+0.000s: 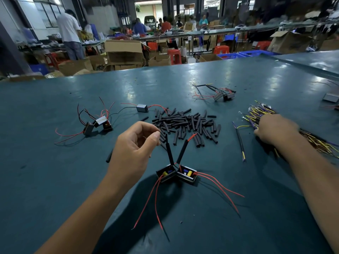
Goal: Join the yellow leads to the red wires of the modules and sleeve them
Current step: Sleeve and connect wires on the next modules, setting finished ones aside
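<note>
Left hand (134,143) hovers over the green table (55,180) with thumb and forefinger pinched on the top end of a black sleeve (169,153) that stands up from the left of two little open black modules (166,173), the other fingers loosely curled. A second sleeve (182,151) leans off to the right of those fingertips, with a bit of red wire (192,136) poking out of its top, and it comes from the second module (187,176) touching the first. Long red wires (218,186) trail away from both boxes toward the wrists.

Right hand (275,131) is down on the bundle of yellow and purple leads (256,114), knuckles up; can't tell what the fingers underneath have hold of. Just left of it lies one sleeved lead (240,140) by itself. Between the two hands, just past the left fingertips, sits the pile of loose black sleeves (189,123). More modules (97,123) sit further left of the left hand
</note>
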A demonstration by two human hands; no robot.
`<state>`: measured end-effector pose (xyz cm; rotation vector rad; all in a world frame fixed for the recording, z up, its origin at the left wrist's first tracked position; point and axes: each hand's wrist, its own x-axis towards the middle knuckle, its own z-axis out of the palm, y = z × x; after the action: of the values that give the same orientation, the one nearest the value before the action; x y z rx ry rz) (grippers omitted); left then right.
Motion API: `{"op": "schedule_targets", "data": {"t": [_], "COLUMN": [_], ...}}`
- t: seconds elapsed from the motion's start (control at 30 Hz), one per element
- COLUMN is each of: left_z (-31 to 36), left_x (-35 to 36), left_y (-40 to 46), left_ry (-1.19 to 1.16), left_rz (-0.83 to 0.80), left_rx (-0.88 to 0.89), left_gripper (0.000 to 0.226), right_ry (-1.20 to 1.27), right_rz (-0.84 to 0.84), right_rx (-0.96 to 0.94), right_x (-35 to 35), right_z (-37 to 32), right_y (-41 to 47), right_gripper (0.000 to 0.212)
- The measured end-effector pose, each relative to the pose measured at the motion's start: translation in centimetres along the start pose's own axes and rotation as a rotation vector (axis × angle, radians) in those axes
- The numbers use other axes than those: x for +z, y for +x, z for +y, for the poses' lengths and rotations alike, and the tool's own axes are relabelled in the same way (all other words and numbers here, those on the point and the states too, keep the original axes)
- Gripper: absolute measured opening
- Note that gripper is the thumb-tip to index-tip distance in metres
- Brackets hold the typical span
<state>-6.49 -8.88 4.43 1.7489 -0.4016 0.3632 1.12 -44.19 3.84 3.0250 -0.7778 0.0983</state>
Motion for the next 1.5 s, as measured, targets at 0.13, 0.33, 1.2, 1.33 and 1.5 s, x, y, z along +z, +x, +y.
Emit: {"op": "schedule_targets", "data": {"t": [0.13,0.33,1.2,1.33,1.5], "left_z": [0.0,-0.3,0.3,1.2,2.6], "left_x": [0.0,0.1,-0.3,0.1,1.4], "left_y": [-0.1,-0.1,-0.3,-0.6,-1.7], "left_ry": [0.01,0.073,0.263,0.267,0.191], "left_rz": [-0.006,-0.025,0.024,0.022,-0.091], "left_rx": [0.009,0.019,0.168,0.239,0.327], "left_gripper": [0.008,0.008,0.009,0.007,0.011], "right_ry": [-0.009,-0.114,1.41,1.93,2.016], "right_rz": [-0.024,-0.005,0.198,-0.019,-0.269], "right_rx": [-0.007,-0.024,-0.273,-0.383,-0.456], "right_x": [-0.2,0.1,-1.6,-3.8,-4.5], "right_z": [-0.2,-0.8,-4.3,-6.4,-8.6], "right_y": [-0.1,-0.5,-2.8,-6.3,-10.8], "right_gripper": [0.026,0.025,0.021,0.029,0.032]}}
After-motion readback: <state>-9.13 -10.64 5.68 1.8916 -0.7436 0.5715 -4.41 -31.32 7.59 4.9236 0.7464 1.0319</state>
